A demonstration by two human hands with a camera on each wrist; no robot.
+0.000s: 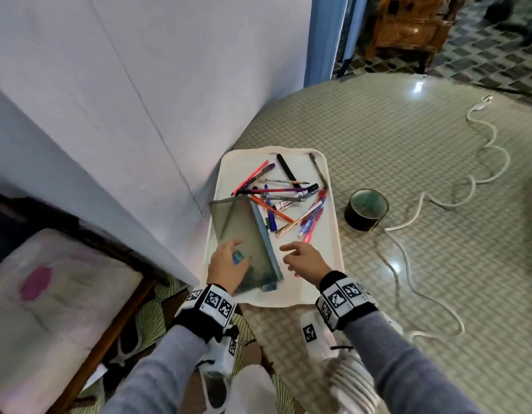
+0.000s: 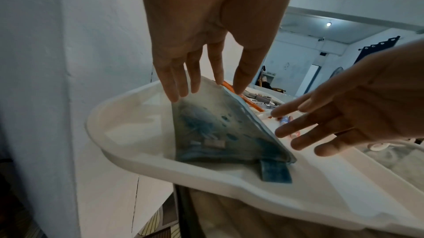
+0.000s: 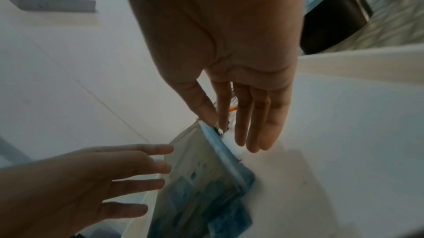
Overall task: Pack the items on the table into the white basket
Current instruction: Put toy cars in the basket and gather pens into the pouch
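A white basket (image 1: pixel 314 283), shallow like a tray, lies on the table against the wall. Several pens and markers (image 1: pixel 282 198) are strewn over its far half. A grey-green mesh pouch (image 1: pixel 244 228) with a blue zip edge lies in its near left part. My left hand (image 1: pixel 232 252) is over the pouch's near end, and its straight fingertips (image 2: pixel 175 97) touch the pouch (image 2: pixel 206 124), which stands tilted up. My right hand (image 1: pixel 291 255) hovers just right of the zip edge with relaxed fingers (image 3: pixel 252 140), holding nothing. Whether it touches the pouch (image 3: pixel 206 178) I cannot tell.
A dark roll of tape (image 1: pixel 366 209) stands on the table right of the basket. A white cable (image 1: pixel 467 180) snakes across the patterned tablecloth further right. A pale wall (image 1: pixel 109 115) rises close on the left, with a cushioned seat (image 1: pixel 50 294) below it.
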